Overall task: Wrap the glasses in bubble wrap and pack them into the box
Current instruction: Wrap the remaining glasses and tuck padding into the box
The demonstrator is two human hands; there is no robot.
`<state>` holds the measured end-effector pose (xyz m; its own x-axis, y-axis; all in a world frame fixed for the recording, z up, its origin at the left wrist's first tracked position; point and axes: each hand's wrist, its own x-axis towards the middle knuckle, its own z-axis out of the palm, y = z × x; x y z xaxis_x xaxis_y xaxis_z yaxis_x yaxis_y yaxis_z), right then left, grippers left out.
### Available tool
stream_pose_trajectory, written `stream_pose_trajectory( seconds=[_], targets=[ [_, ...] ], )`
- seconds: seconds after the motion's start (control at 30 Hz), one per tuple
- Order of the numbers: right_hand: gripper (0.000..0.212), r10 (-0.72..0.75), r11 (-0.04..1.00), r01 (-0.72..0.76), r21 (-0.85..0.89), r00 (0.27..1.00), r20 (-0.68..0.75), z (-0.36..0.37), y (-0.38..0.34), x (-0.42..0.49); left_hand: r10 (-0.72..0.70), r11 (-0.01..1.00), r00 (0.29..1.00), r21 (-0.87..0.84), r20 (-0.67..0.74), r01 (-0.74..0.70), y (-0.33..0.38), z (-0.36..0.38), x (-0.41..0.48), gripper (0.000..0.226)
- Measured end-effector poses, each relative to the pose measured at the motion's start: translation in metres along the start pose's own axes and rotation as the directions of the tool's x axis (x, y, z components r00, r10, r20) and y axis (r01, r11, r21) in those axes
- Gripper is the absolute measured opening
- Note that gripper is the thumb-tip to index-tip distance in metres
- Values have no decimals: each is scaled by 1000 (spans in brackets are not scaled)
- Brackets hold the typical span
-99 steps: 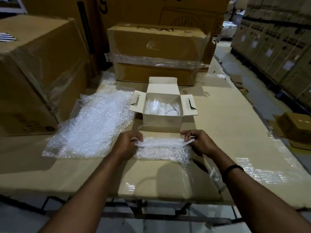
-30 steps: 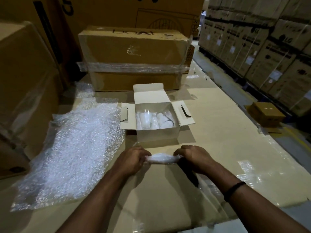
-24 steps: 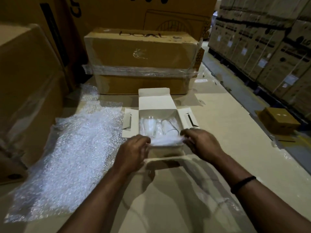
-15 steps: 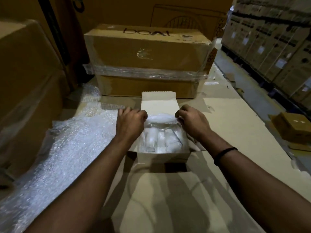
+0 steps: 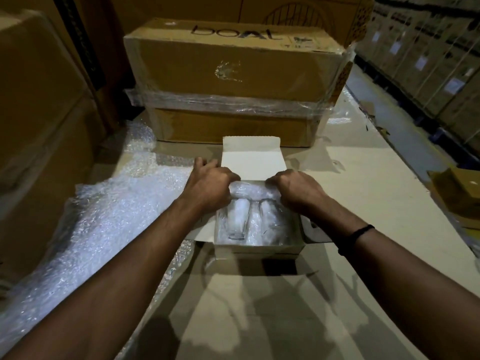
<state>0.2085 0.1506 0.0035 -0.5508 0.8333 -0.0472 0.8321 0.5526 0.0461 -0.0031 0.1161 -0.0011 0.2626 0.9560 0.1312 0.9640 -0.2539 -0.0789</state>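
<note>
The left hand [image 5: 210,188] curls round the left end of a bubble-wrapped roll [image 5: 249,191], knuckles up, with some fingertips reaching past the box's left wall. The right hand [image 5: 298,190] grips the roll's right end in the same way, fingers folded under and mostly hidden. The roll lies crosswise at the far end of the small white box [image 5: 259,249], just in front of the hinge of the raised lid [image 5: 253,157]. Whether it rests on the box floor or is held a little above it cannot be told.

Nearer in the same box lie more glasses [image 5: 236,222], side by side and lengthwise, with pale wrap around or between them. The box's side flaps are folded outward, partly hidden under the forearms. A black wristband [image 5: 355,237] sits on the right wrist.

The box stands near the middle of the cardboard-covered bench [image 5: 363,178]. A loose sheet of bubble wrap [image 5: 104,222] spreads over the bench's left side, just beside the box. Behind the box, toward the far edge, stands a large brown carton [image 5: 233,81] banded with clear film. A taller carton [image 5: 39,100] rises at the left edge. Off the right edge, a small brown box [image 5: 462,193] sits on the floor, with rows of stacked cartons [image 5: 428,61] beyond.
</note>
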Motion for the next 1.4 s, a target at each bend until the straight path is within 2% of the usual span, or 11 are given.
stream_pose_trajectory(
  seconds=[0.27, 0.43, 0.57, 0.7, 0.87, 0.97, 1.1, 1.17, 1.23, 1.33, 1.4],
  targets=[
    [49, -49, 997, 32, 70, 963, 264, 6, -15, 8, 25, 1000, 976, -5, 215, -24, 12, 6, 1, 45],
    [34, -12, 958, 39, -285, 996, 93, 0, -3, -4, -80, 997, 996, -1, -49, 80, -2, 5, -8, 44],
    [26, 53, 920, 25, -391, 981, 189, 8, -2, -8, -93, 995, 982, 50, 163, 86, 3, 12, -10, 42],
    [21, 77, 928, 10, -372, 973, 217, 9, -4, -8, -111, 994, 950, 48, 292, 102, 13, 11, -5, 39],
    [34, 142, 945, -66, -319, 965, 219, 4, 0, -15, -140, 990, 985, 39, 97, 137, 10, 8, -5, 39],
    [35, 153, 952, -65, -299, 947, 283, 8, -3, -19, -125, 992, 958, 45, 257, 117, 12, 14, -4, 38],
    [40, 170, 963, -96, -253, 943, 287, 8, -5, -22, -98, 975, 983, -184, 157, 127, 9, 14, -12, 47],
    [37, 150, 975, -109, -194, 965, 214, 6, -6, -29, -190, 905, 980, -398, -57, 152, 2, 15, -30, 45],
    [38, 135, 985, -126, -122, 988, 70, 4, -12, -38, -352, 804, 907, -571, -231, 166, -8, 15, -57, 37],
    [38, 92, 994, -74, 82, 967, -238, 3, -45, -61, -547, 707, 792, -655, -271, 265, -22, 25, -111, 34],
    [30, 36, 963, 96, 251, 880, -474, 7, -78, -80, -615, 711, 743, -592, -263, 379, -32, 40, -146, 32]
  ],
)
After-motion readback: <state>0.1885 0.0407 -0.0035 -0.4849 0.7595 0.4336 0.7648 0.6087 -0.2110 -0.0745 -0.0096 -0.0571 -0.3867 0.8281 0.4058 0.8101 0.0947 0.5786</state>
